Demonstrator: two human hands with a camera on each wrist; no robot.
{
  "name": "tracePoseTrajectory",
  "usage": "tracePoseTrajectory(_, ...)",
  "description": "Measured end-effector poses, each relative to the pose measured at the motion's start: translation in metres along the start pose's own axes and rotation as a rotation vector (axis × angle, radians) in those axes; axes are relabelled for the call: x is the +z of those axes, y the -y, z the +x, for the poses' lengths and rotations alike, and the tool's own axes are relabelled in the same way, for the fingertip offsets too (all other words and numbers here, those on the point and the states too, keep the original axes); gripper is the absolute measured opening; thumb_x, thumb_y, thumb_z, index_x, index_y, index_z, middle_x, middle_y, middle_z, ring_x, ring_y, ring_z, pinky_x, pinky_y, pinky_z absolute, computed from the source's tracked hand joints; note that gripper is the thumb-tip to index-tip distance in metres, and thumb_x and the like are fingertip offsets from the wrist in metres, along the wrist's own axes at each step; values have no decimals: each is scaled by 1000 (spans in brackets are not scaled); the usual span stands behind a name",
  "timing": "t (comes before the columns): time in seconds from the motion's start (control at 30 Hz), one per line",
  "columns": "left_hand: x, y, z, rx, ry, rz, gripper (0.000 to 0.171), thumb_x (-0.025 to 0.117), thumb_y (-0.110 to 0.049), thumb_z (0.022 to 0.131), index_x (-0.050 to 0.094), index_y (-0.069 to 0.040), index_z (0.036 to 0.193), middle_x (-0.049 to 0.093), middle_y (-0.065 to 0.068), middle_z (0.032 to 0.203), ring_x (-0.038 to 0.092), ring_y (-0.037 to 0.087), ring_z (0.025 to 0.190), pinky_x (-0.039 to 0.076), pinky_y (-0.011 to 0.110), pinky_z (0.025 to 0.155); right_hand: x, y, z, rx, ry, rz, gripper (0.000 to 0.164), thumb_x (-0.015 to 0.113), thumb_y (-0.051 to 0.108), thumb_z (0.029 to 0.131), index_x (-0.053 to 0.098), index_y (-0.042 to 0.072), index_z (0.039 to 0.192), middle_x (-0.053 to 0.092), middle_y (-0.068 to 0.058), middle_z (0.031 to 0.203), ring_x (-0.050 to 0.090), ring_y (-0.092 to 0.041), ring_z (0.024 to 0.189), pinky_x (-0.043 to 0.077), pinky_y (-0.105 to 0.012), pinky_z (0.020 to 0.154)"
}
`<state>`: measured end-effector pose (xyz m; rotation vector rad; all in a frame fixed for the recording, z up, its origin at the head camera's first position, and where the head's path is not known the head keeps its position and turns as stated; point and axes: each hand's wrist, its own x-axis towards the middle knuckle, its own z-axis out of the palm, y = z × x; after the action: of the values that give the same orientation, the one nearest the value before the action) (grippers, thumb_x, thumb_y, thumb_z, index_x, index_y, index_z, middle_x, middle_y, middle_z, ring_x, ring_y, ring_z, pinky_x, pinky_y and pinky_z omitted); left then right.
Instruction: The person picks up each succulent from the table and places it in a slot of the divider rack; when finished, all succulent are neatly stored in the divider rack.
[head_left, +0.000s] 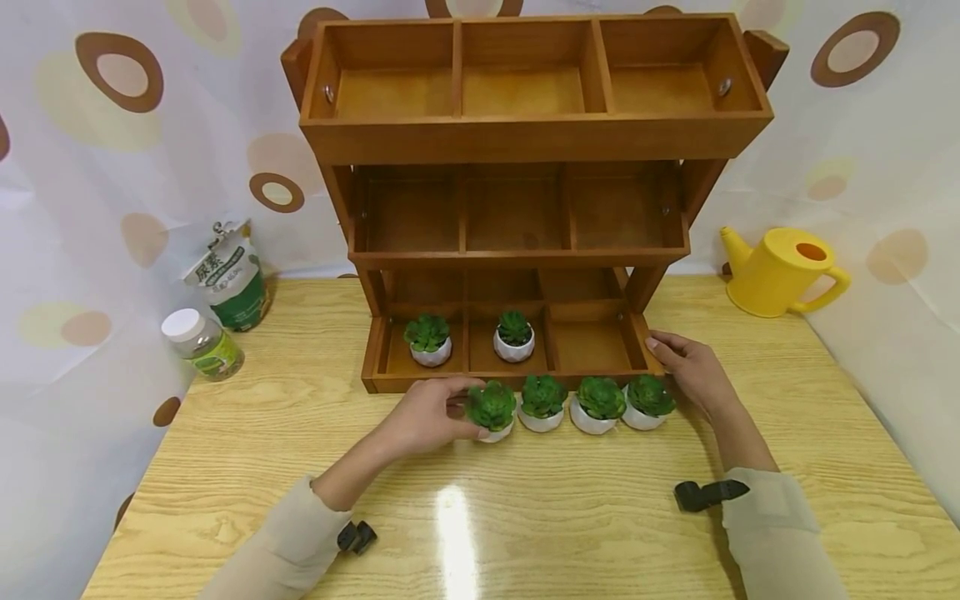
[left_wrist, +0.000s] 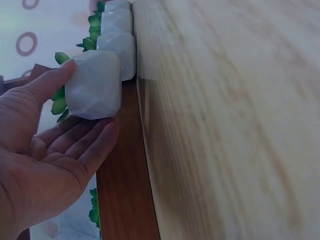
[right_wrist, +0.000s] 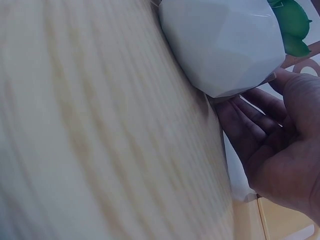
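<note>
My left hand (head_left: 429, 417) holds the leftmost potted succulent (head_left: 491, 408) of a front row, its thumb at the white faceted pot (left_wrist: 94, 85) and the fingers curled along the other side. To its right stand three more succulents of the same kind, one in the middle (head_left: 598, 402) and one at the right end (head_left: 648, 400). My right hand (head_left: 693, 371) grips the right front end of the wooden shelf (head_left: 517, 142), just behind the last pot (right_wrist: 225, 45), which partly hides the fingers in the right wrist view.
Two potted succulents sit in the bottom tier's left (head_left: 430, 340) and middle (head_left: 514, 337) compartments. A yellow watering can (head_left: 776, 271) stands at the right. At the left are a green-and-white pouch (head_left: 232, 283) and a white-capped jar (head_left: 204, 344). A patterned cloth hangs behind.
</note>
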<state>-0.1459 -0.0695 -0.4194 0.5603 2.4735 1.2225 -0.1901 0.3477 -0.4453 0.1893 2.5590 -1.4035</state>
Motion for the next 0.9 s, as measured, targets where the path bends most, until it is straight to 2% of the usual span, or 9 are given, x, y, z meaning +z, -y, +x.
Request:
tracePoseTrajectory(0.1, -3, -2, -1, 14, -32, -12, 65, 87, -32, 80, 63, -19, 138, 68, 5, 133, 71, 20, 111, 58, 37, 93, -1, -1, 1, 3, 6, 8, 74, 42, 57, 104, 32, 9, 159, 42, -23, 157, 49, -40, 140, 54, -32, 101)
tracePoseTrajectory(0.13, -4, -3, -1, 18, -43, -10, 64, 87, -32, 79, 63, -19, 138, 69, 4, 131, 71, 19, 110, 58, 37, 92, -1, -2, 1, 3, 7, 9, 74, 42, 57, 104, 32, 9, 159, 42, -23, 157, 49, -40, 139, 55, -31, 100)
tracePoseTrajectory(0.2, -7, -6, -1, 21, -68, 11, 64, 87, -33, 79, 64, -19, 137, 71, 3, 128, 72, 18, 108, 58, 38, 92, -1, -2, 0, 5, 7, 11, 74, 42, 57, 104, 32, 9, 159, 42, -23, 157, 49, -40, 140, 54, -35, 103)
tracePoseTrajectory(0.37, -15, -18, 0, 39, -118, 130, 63, 86, -40, 79, 66, -23, 136, 70, 2, 130, 67, 20, 118, 54, 43, 99, -1, -1, -2, 2, -6, -9, 77, 41, 60, 103, 33, 8, 159, 41, -22, 158, 47, -40, 142, 45, -52, 110)
tracePoseTrajectory(0.53, -22, -25, 3, 85, -136, 145, 62, 86, -37, 80, 66, -22, 136, 72, 1, 127, 68, 19, 116, 55, 42, 97, -1, -2, -2, -4, -8, -6, 78, 41, 61, 103, 34, 6, 159, 41, -22, 158, 45, -40, 143, 45, -52, 110)
tracePoseTrajectory(0.77, -28, -37, 10, 97, -131, 142, 63, 86, -39, 80, 65, -24, 138, 72, 0, 126, 69, 18, 114, 56, 41, 95, 0, -2, -1, -4, 1, 4, 75, 40, 59, 104, 33, 8, 159, 40, -22, 159, 47, -40, 142, 49, -47, 107)
tracePoseTrajectory(0.9, -31, -44, 16, 116, -139, 144, 63, 85, -39, 80, 65, -24, 138, 72, 0, 128, 69, 17, 113, 56, 40, 95, 0, -2, 0, 2, 4, 3, 74, 40, 58, 105, 32, 9, 159, 39, -22, 159, 46, -41, 142, 46, -52, 108)
